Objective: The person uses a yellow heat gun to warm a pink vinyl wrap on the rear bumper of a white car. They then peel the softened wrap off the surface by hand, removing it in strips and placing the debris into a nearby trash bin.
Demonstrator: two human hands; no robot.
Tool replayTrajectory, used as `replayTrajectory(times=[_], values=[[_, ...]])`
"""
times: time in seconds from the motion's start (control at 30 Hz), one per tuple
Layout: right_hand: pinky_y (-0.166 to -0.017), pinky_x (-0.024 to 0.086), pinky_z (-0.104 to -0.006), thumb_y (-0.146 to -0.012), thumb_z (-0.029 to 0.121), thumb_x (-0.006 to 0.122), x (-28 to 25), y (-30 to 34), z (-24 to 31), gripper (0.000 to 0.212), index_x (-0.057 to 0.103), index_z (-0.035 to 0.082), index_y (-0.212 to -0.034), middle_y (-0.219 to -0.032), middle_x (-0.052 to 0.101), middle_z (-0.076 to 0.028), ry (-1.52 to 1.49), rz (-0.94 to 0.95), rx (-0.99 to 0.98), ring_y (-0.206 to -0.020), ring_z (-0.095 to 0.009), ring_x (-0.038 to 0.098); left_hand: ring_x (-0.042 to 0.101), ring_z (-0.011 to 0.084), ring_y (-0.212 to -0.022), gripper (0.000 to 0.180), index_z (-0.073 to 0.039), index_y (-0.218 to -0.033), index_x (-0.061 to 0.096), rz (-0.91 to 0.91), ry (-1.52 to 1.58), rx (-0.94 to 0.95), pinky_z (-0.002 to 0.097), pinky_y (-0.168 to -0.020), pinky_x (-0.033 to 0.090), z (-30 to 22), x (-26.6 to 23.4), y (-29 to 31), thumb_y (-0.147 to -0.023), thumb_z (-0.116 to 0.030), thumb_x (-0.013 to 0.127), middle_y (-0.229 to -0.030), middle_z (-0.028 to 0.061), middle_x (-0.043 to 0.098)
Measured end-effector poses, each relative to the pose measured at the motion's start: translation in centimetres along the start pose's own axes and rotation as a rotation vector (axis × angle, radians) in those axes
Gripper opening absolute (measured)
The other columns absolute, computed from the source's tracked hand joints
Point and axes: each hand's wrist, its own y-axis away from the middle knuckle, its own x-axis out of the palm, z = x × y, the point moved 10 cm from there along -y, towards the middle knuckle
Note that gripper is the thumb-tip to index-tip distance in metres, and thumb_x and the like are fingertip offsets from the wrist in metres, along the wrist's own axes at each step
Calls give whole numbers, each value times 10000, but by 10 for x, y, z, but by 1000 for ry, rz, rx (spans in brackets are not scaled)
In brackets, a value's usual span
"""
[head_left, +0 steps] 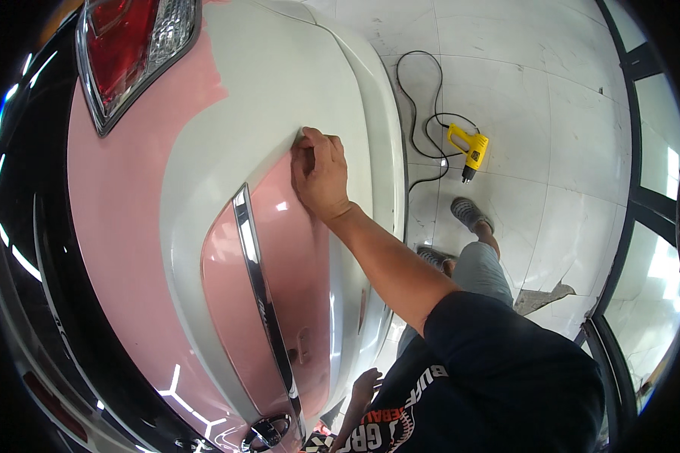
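My right hand (pixel 321 172) reaches across to a car's rear panel, its fingers curled and pressed together at the border between a pink area (pixel 291 234) and a white area (pixel 272 98). Whatever the fingertips may pinch there is hidden by the hand. Below the hand, a chrome trim strip (pixel 258 279) runs down the pink area. My left hand (pixel 366 386) hangs low by my body, beside the car, its fingers loosely apart with nothing visible in them.
A yellow heat gun (pixel 472 151) lies on the tiled floor (pixel 506 98), its black cord (pixel 414 128) looped beside it. A red and clear tail light (pixel 128 57) sits at upper left. Dark-framed glass panels (pixel 661 136) stand at the right.
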Motion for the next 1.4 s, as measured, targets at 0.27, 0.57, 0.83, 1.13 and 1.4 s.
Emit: replayTrajectory(times=[0.27, 0.57, 0.83, 1.13, 1.4], values=[[-784, 427, -405, -778, -16, 591, 1, 3, -18, 278, 523, 23, -1045, -955, 556, -135, -68, 92, 71, -859, -313, 498, 632, 232, -934, 349, -14, -1227, 519, 89, -104, -130, 328, -778, 522, -13, 27, 1, -930, -196, 545, -1093, 120, 622], [-756, 434, -405, -761, -17, 619, 1, -6, -8, 249, 550, 25, -997, -963, 544, -145, 36, 193, -44, -855, -321, 494, 625, 221, -948, 355, -8, -1214, 533, 111, -101, -224, 320, -774, 514, -29, 36, 4, -907, -184, 571, -1075, 119, 633], [-752, 413, -399, -779, -9, 595, 5, 2, 1, 255, 554, 25, -1028, -943, 577, -137, 123, 177, -122, -842, -304, 509, 623, 196, -962, 323, 20, -1173, 555, 14, 127, -293, 319, -777, 514, -32, 51, 0, -908, -163, 565, -1063, 134, 631], [-755, 391, -383, -748, -48, 568, 5, -3, 6, 350, 509, 21, -1086, -903, 592, -116, 119, 96, -78, -819, -287, 523, 625, 188, -938, 326, 24, -1174, 553, 87, 122, -360, 313, -761, 511, -35, 56, 9, -915, -174, 550, -1051, 126, 631], [-762, 392, -388, -759, -37, 595, 7, -2, 0, 303, 494, 29, -1036, -893, 579, -120, 42, 148, -64, -791, -288, 508, 627, 183, -916, 334, 25, -1171, 554, 122, 40, -341, 309, -752, 509, -45, 34, -7, -918, -193, 546, -1044, 121, 630]])
